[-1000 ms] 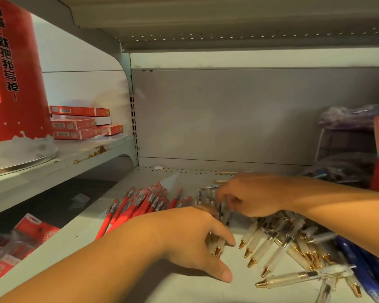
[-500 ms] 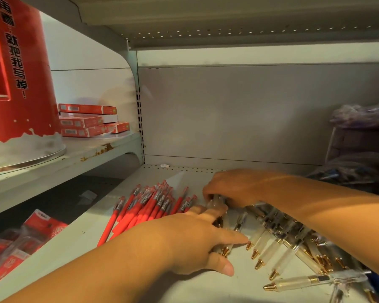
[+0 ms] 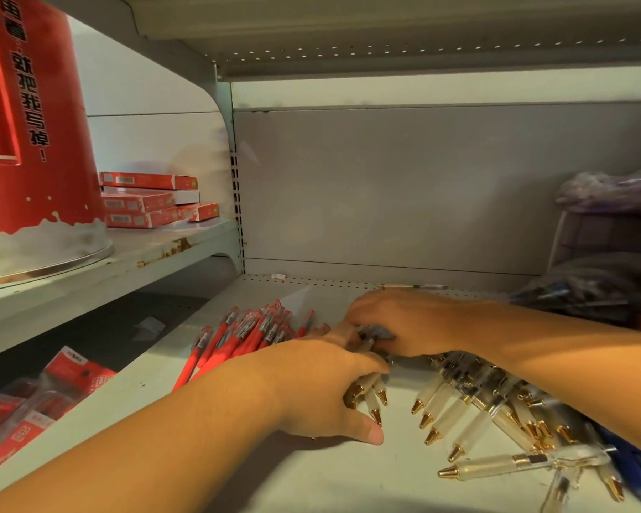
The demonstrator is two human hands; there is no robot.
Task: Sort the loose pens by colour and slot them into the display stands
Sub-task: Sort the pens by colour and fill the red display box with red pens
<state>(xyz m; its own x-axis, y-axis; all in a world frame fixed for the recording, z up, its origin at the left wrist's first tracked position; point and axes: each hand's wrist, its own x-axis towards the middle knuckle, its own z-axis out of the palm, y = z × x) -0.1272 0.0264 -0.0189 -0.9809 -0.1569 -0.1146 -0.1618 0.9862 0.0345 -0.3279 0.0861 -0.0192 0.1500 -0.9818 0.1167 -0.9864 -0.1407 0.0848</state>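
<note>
Over the shelf (image 3: 348, 475), the left hand (image 3: 322, 386) has its grip curled round a small bunch of clear gold-tipped pens (image 3: 371, 396), tips toward the camera. The right hand (image 3: 404, 323) meets the bunch's far end, its grip seemingly pinching the tops, though its fingers are mostly hidden. Red pens (image 3: 245, 335) lie heaped just left of the hands, loose clear pens (image 3: 478, 405) fan out right, and blue pens (image 3: 629, 457) lie beside them.

Left hand (image 3: 324, 386), right hand (image 3: 408, 322): curled, close together.
</note>
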